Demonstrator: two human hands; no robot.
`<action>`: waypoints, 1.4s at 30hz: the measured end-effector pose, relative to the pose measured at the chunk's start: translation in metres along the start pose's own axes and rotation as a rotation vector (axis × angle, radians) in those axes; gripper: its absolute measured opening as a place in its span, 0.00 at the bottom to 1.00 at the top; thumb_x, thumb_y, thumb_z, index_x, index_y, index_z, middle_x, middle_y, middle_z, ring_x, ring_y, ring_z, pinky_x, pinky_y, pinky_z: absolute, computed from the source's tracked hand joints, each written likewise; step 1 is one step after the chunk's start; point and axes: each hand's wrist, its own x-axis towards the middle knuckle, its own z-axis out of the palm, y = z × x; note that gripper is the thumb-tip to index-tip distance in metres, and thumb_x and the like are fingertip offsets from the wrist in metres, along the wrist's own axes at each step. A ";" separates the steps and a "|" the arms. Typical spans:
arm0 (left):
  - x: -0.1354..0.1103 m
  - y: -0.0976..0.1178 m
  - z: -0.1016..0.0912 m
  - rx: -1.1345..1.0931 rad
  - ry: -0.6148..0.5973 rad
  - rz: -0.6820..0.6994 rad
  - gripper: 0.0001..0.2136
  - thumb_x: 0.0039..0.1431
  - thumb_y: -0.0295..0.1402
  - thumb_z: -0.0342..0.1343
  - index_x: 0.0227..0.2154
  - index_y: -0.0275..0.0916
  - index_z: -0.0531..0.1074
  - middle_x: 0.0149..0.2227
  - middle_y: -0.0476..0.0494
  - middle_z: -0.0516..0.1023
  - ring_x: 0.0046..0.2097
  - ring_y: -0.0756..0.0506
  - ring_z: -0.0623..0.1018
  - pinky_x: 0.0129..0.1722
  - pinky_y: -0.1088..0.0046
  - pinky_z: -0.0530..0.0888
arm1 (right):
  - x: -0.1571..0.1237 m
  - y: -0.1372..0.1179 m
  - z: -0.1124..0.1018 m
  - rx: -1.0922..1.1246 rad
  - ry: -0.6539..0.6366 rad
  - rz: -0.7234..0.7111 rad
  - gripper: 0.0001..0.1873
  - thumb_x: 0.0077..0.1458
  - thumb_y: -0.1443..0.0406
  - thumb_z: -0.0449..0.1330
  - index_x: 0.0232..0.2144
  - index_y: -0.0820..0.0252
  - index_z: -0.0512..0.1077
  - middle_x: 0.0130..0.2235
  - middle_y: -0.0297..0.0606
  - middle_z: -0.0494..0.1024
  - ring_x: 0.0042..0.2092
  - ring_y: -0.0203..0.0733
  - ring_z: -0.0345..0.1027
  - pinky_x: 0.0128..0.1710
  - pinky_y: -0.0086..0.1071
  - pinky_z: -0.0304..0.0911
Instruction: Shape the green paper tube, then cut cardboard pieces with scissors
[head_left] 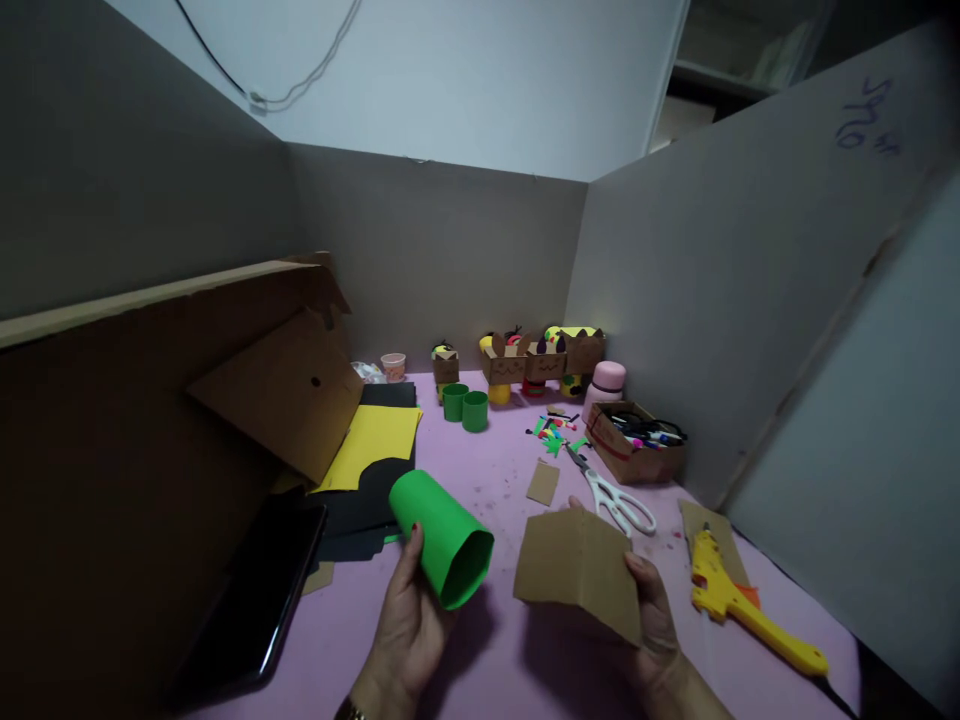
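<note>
A green paper tube (435, 525) lies tilted in my left hand (409, 625), its open end facing down and to the right. My thumb presses on the tube's side. In my right hand (660, 620) is a folded piece of cardboard (577, 565), creased near its middle, with the thumb on its right edge. Both things are held above the pink tabletop (480, 465), apart from each other. White-handled scissors (611, 495) lie just beyond the cardboard. A small cardboard rectangle (544, 482) rests beside them.
Yellow sheets (382, 440) and black paper (367, 510) lie left, near a dark tablet-like device (259, 600). Two short green tubes (475, 411) and cardboard animal figures (506, 365) stand at the back. A box of pens (637, 450) and a yellow glue gun (739, 600) are right.
</note>
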 end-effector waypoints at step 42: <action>-0.002 -0.029 -0.011 0.065 0.044 0.003 0.18 0.52 0.26 0.60 0.47 0.33 0.67 0.43 0.35 0.78 0.41 0.40 0.80 0.45 0.59 0.76 | -0.016 0.052 -0.045 -1.075 -0.033 -0.619 0.41 0.53 0.53 0.58 0.64 0.44 0.45 0.52 0.48 0.71 0.52 0.66 0.66 0.44 0.58 0.68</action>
